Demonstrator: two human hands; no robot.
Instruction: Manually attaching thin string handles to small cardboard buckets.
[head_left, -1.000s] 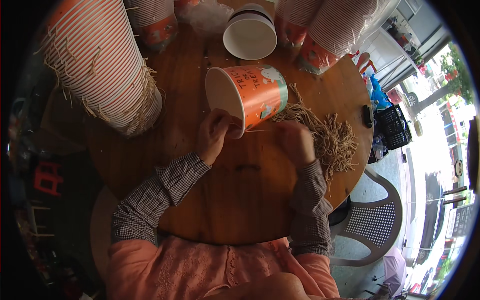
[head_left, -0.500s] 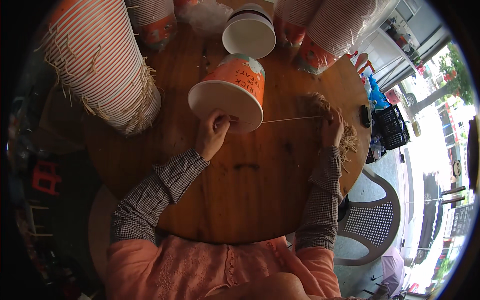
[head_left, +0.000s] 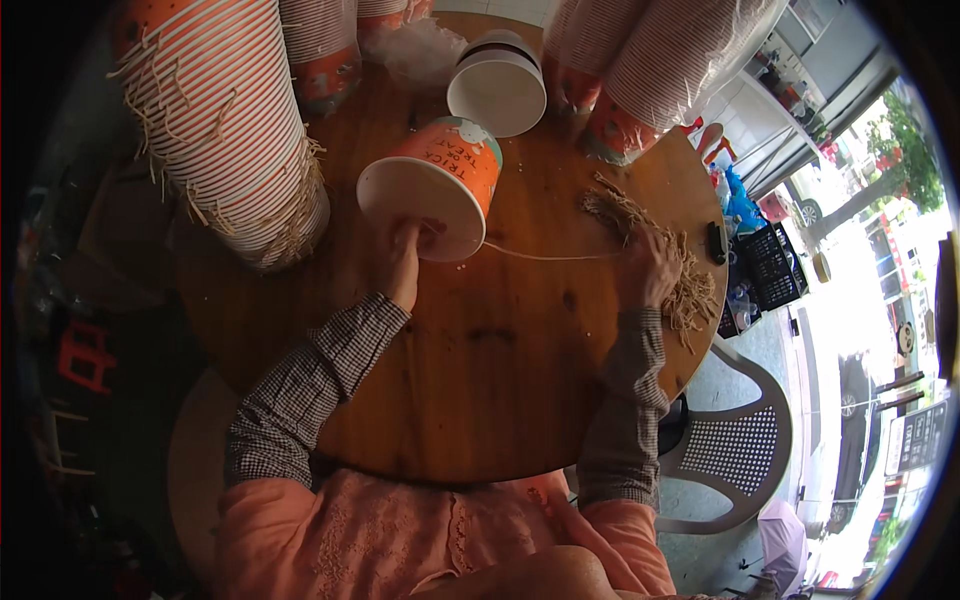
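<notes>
left hand point(head_left: 402, 262) grips the tipped orange paper bucket point(head_left: 435, 185) at its rim; right hand point(head_left: 648, 268) pinches a taut twine strand point(head_left: 550, 256) over the tabletop point(head_left: 500, 370)

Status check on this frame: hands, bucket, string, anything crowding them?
Left hand gripping the orange paper bucket at its rim, bucket tipped on its side. Right hand pulling a string taut from the bucket. Twine bundle beside the right hand; bucket stacks close behind.

Orange printed paper bucket point(head_left: 440, 185) on its side, table centre
</notes>
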